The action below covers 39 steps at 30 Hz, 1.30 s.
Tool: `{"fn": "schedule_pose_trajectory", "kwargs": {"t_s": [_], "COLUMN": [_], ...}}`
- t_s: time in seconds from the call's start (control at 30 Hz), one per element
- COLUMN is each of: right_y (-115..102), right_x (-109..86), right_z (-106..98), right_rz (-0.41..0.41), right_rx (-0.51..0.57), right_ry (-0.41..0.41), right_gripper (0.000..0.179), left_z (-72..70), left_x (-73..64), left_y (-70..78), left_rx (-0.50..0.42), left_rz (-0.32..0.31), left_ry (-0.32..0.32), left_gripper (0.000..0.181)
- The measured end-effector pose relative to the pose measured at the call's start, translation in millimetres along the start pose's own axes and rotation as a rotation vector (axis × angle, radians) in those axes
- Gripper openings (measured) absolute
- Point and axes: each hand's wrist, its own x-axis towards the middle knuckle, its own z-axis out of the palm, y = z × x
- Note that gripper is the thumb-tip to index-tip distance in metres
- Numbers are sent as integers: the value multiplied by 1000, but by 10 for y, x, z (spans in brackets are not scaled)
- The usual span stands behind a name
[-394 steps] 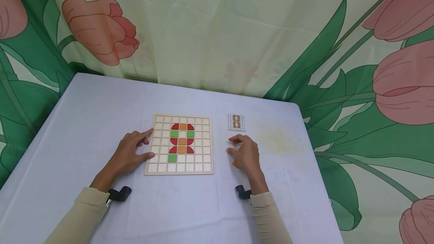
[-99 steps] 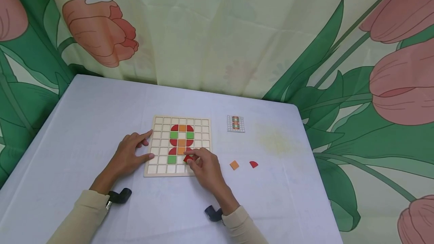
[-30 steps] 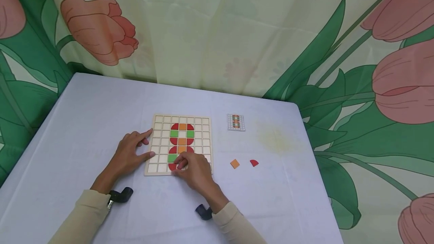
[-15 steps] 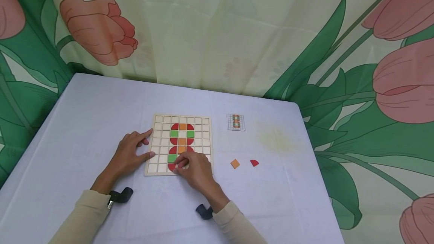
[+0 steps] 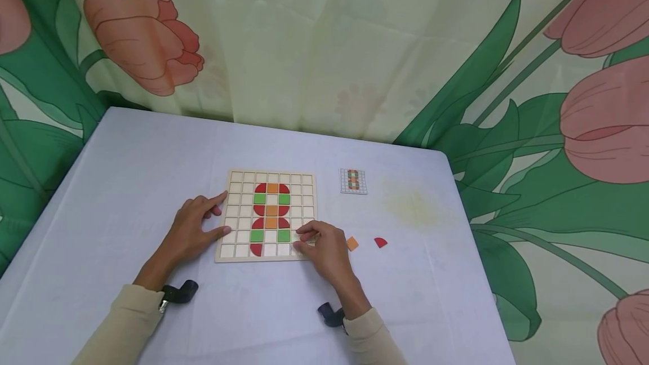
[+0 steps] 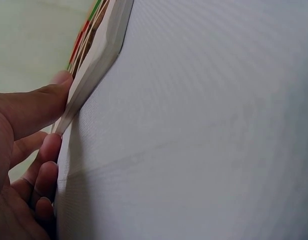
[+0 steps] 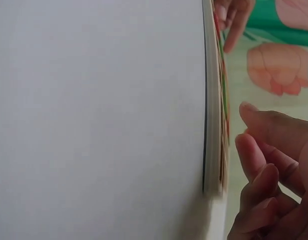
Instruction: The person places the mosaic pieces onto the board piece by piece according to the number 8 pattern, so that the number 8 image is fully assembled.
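Note:
A square wooden grid board (image 5: 310, 203) lies on the table, with red, orange and green tiles in its middle columns. In the bottom row sits a red quarter-circle tile (image 5: 256, 249); above and right of it is a green square tile (image 5: 283, 235). My left hand (image 5: 195, 227) touches the board's left edge with its extended index finger and thumb. Over the board's lower right part hovers my right hand (image 5: 326, 246), thumb and index finger apart, nothing visible between them. In the right wrist view, that hand (image 7: 274, 170) shows the same gap between thumb and fingers.
An orange square tile (image 5: 352, 243) and a red quarter-circle tile (image 5: 381, 243) lie on the white tablecloth (image 5: 426, 297) right of the board. A small pattern card (image 5: 353, 181) is farther back. Behind the table hangs a flowered curtain (image 5: 304, 44).
A green square and a red quarter-circle have been added to the board's lower part. My right hand has just let go of the red one and moved right. The left hand stays put.

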Motion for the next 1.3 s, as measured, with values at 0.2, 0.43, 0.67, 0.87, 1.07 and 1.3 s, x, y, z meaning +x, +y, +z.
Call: {"fn": "schedule_pose_trajectory", "kwargs": {"t_s": [0.2,0.43,0.67,0.87,1.07,1.3], "right_y": [149,344,570,669,670,644], "right_x": [-8,-33,-73,-115,-138,-138], "right_z": [-226,-450,-626,-714,-710,-659], "right_rz": [87,127,190,232,265,255], "right_rx": [9,-42,-89,-122,-146,-198], "right_ry": [66,147,189,191,145,123], "right_gripper": [25,28,34,40,33,23], "left_z": [-7,6,19,13,0,2], "left_x": [8,12,9,6,8,-5], "left_y": [12,9,-1,9,10,-6], "left_rx": [-3,-8,-11,-8,2,5], "left_rz": [3,7,16,12,16,12], "left_ry": [-1,-7,-12,-13,-9,-11], "left_gripper": [88,87,88,88,87,88]}}
